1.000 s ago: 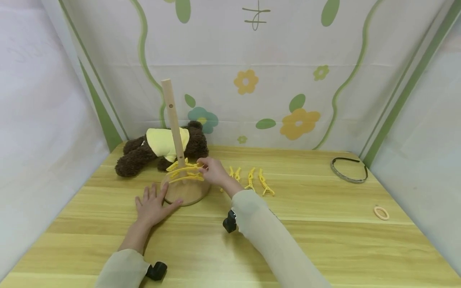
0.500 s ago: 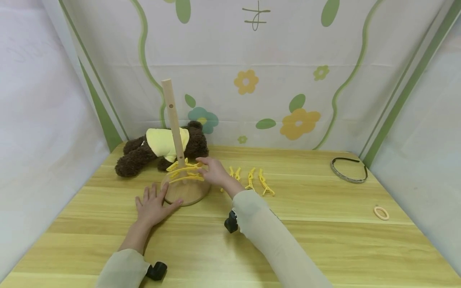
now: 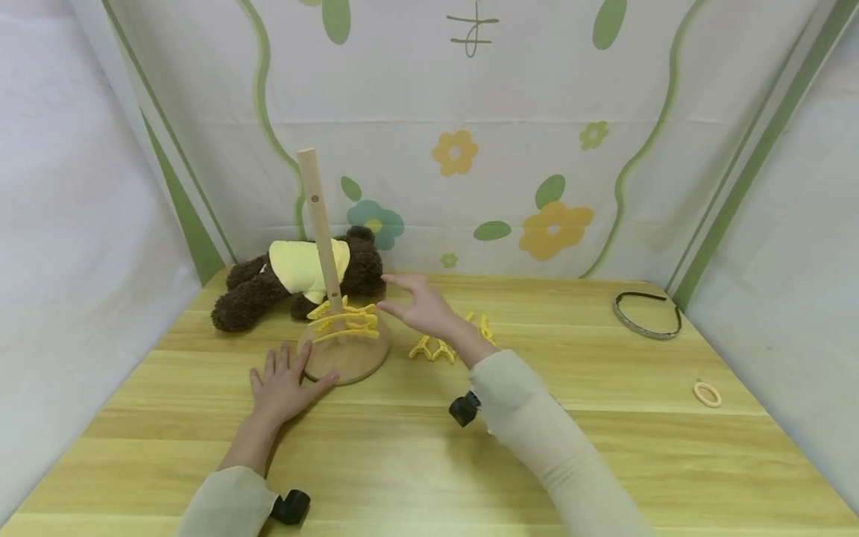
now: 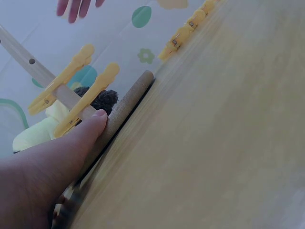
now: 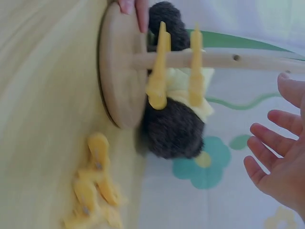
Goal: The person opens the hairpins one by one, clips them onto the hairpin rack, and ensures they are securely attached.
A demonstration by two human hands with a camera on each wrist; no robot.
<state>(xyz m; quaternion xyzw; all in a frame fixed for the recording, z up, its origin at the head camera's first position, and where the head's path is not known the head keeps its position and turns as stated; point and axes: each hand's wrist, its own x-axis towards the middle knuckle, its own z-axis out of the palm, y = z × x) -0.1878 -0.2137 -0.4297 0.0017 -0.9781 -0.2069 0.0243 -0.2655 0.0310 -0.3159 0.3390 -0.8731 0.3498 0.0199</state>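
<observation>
A wooden stand [image 3: 318,216] has an upright post on a round base [image 3: 349,364]. Several yellow hair clips [image 3: 347,318] are clamped across the lower part of its post. My left hand [image 3: 283,389] rests with spread fingers at the base's near left edge; in the left wrist view its thumb [image 4: 90,129] lies against the base. Just right of the clamped clips hovers my right hand [image 3: 429,307], its fingers apart and nothing between them. In the right wrist view, that hand [image 5: 283,152] is clear of the post.
More yellow hair clips [image 3: 432,349] lie on the table right of the base, partly hidden by the right arm. Behind the stand lies a brown teddy bear [image 3: 302,268] in a yellow shirt. A headband [image 3: 647,332] and a small ring [image 3: 708,394] are at the right.
My right hand has let go of a hair clip on the post and moved right, its fingers spreading. The clip stays on the post. My left hand keeps its place on the base.
</observation>
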